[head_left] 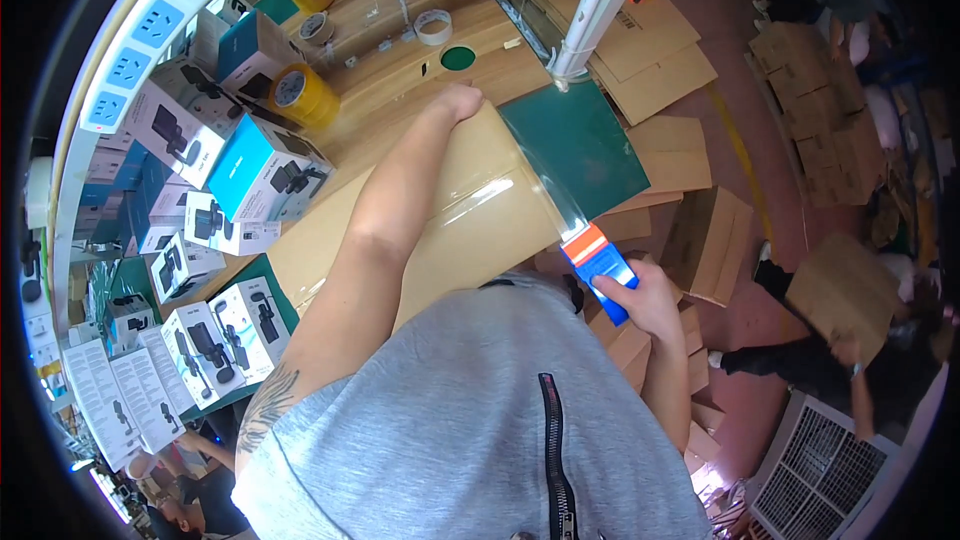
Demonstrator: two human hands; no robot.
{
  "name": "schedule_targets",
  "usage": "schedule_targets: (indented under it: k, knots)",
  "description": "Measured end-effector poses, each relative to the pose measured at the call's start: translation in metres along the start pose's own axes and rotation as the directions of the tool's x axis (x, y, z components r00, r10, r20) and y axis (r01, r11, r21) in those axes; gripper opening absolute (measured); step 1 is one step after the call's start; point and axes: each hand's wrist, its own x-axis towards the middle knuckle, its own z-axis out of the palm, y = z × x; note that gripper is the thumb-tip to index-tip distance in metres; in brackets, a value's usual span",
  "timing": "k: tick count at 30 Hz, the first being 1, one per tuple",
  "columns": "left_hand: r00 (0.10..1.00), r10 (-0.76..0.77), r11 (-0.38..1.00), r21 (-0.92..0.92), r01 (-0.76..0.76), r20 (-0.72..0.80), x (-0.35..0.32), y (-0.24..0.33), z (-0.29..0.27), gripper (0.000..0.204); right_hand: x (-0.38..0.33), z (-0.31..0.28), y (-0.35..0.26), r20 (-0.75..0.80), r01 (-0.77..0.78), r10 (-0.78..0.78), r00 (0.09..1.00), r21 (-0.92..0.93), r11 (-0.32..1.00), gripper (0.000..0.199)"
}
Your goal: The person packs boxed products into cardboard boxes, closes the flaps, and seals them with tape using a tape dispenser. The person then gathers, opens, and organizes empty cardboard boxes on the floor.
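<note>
The wooden-topped counter (pixel 375 80) is spreading out beyond me, carrying everything I'm working with. A brown carton (pixel 475 225) is lying flat on its near part, right against my grey shirt (pixel 480 390). White and blue boxes (pixel 275 175) are crowding in stacks along my left. My right grip (pixel 648 300) is clasping a blue and orange tape dispenser (pixel 603 268) just off the carton's right edge, and a clear tape strip (pixel 560 202) is running from it along that side. My left grip (pixel 460 101) is resting at the far edge, fingers curling; I cannot tell whether they're clenching the cardboard. Yellow tape rolls (pixel 314 100) are standing beyond my left forearm.
</note>
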Motion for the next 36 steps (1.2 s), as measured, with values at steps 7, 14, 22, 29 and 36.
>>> schedule_targets:
  k: [7,14,22,29,36]
  knots:
    - [0.854,0.137,0.991,0.067,-0.119,-0.501,-0.074,0.044,0.000,0.047,0.016,0.008,0.040,0.003,-0.172,0.173,0.985,-0.055,0.984,0.046]
    - [0.805,0.510,0.491,0.666,-0.562,0.304,-0.110,0.077,-0.006,0.066,0.046,-0.023,-0.021,0.204,-0.056,0.219,0.954,-0.597,0.800,0.062]
    - [0.900,0.094,0.403,0.810,-0.426,0.427,-0.081,0.110,0.022,0.090,0.067,-0.014,0.010,0.221,0.189,0.470,0.854,-0.975,0.116,0.058]
    - [0.529,0.180,0.290,0.469,-0.834,0.829,-0.198,0.132,0.066,0.084,0.046,-0.016,0.117,-0.093,-0.389,0.425,0.901,-0.611,0.690,0.066]
    - [0.518,0.135,0.495,0.396,-0.774,0.844,-0.183,0.142,0.134,0.073,0.044,-0.015,0.172,-0.201,-0.471,0.427,0.882,-0.318,0.823,0.065]
